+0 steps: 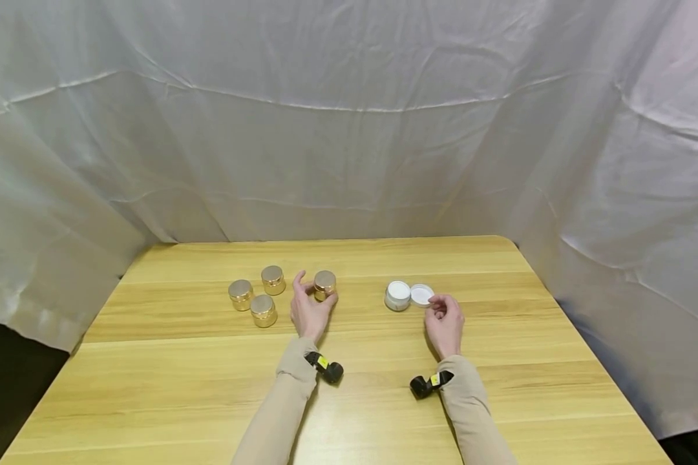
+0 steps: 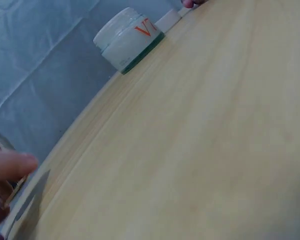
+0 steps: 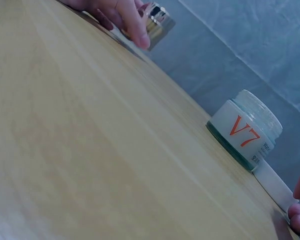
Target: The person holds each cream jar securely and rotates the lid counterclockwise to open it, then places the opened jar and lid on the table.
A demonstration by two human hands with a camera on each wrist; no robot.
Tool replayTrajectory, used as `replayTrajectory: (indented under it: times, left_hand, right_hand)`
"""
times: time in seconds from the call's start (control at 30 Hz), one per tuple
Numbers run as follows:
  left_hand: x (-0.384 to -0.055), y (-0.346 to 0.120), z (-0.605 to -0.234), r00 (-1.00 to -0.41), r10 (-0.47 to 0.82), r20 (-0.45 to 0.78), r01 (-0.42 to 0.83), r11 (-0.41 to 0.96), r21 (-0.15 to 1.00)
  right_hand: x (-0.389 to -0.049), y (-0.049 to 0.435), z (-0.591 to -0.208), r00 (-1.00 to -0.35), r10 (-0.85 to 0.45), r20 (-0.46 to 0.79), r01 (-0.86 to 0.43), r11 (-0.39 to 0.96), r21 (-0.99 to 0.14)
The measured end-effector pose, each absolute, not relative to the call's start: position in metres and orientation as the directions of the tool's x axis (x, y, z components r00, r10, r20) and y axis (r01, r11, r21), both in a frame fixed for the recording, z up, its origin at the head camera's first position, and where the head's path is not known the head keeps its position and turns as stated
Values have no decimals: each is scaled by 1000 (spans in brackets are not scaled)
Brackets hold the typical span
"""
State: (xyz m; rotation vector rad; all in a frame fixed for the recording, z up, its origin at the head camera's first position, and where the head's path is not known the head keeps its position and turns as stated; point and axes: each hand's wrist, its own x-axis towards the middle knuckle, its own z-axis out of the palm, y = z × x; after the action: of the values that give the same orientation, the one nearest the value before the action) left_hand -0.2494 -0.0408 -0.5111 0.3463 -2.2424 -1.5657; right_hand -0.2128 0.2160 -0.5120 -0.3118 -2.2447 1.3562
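Just left of centre, the left hand (image 1: 310, 318) wraps thumb and fingers round a gold jar (image 1: 325, 280), best held upright, while right of centre the curled right hand (image 1: 446, 325), pinch unclear, meets the white lid (image 1: 421, 295) beside the open jar (image 1: 397, 300).

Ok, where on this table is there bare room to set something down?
The table is bare between the gold jar at the left hand and the white jar, between the forearms, and from the right hand to the table's right edge. Crowded spots: the three gold jars clustered further left, and the white jar, lid and right hand together.
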Motion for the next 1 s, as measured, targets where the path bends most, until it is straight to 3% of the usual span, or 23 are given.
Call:
replayTrajectory:
  times: [0.27,0.5,0.77,1.0]
  left_hand:
    - [-240,-48,-514,-886,-410,216,192,99,976]
    - [-230,-51,-513,-924,-347,161,160,31,987]
    - [-214,-53,-510,-961,-271,54,96,-147,984]
    - [-199,-52,-507,-984,-179,1,90,-493,866]
  right_hand:
    - [-213,215,-511,-847,443,295,-59,474,-879]
    - [-213,216,-512,-850,439,291,-58,472,-880]
    - [-213,216,-511,-853,435,289,-58,470,-881]
    - [-214,217,-514,-857,434,278,-41,482,-875]
